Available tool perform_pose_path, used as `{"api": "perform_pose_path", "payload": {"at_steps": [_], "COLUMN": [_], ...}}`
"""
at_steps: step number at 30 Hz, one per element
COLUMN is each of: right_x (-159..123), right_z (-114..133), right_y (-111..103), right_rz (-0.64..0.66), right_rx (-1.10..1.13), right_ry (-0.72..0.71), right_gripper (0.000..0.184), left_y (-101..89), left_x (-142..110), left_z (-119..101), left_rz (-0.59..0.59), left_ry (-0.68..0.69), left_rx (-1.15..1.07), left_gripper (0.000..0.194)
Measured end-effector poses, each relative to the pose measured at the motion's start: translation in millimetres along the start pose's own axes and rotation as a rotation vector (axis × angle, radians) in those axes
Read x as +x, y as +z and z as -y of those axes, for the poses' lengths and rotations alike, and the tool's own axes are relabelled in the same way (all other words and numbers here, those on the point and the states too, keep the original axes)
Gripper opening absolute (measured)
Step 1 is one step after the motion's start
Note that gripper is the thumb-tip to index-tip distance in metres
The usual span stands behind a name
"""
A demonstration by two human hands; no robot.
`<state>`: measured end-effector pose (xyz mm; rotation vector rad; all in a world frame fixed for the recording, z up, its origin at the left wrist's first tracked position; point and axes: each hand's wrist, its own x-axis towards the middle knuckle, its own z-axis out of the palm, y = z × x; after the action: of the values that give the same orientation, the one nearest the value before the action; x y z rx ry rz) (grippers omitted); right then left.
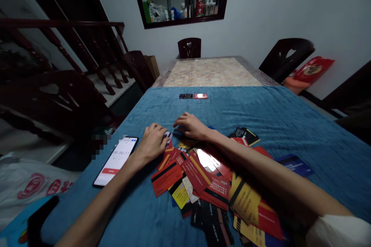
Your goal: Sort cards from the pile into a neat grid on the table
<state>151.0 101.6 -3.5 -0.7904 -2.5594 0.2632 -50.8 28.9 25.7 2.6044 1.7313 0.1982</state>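
Observation:
A heap of loose plastic cards (197,171), red, yellow, black and blue, lies on the blue tablecloth in front of me. At its far left edge my left hand (152,139) has its fingers bent around a pale greyish card (168,136). My right hand (190,126) reaches across the pile from the right, just beyond its far edge. Its fingers are loosely bent and slightly apart, with nothing visible in them. Farther off, a black card (186,96) and a red card (200,96) lie side by side on the cloth.
A phone (117,161) showing a running-time display lies left of my left forearm. The blue cloth (246,104) covers the near part of the table; its far part has a beige patterned top (208,71). Dark chairs (189,48) stand around it. A white plastic bag (31,185) sits at left.

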Motion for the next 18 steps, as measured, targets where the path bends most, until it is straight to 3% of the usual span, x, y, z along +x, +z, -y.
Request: {"api": "perform_pose_path", "payload": {"at_steps": [8, 18], "right_x": [7, 21], "right_z": [17, 27], "right_y": [18, 23], "right_rz": [0.112, 0.282], "right_rx": [-0.039, -0.119], "right_ry": [-0.11, -0.112], "right_gripper": [0.036, 0.064], "left_y": [-2.6, 0.2], "left_x": [-24, -25], "left_z": [5, 5], "left_rz": [0.064, 0.143], "left_ry": [-0.042, -0.054], "left_rx": [0.094, 0.048], "left_gripper": [0.029, 0.033]}}
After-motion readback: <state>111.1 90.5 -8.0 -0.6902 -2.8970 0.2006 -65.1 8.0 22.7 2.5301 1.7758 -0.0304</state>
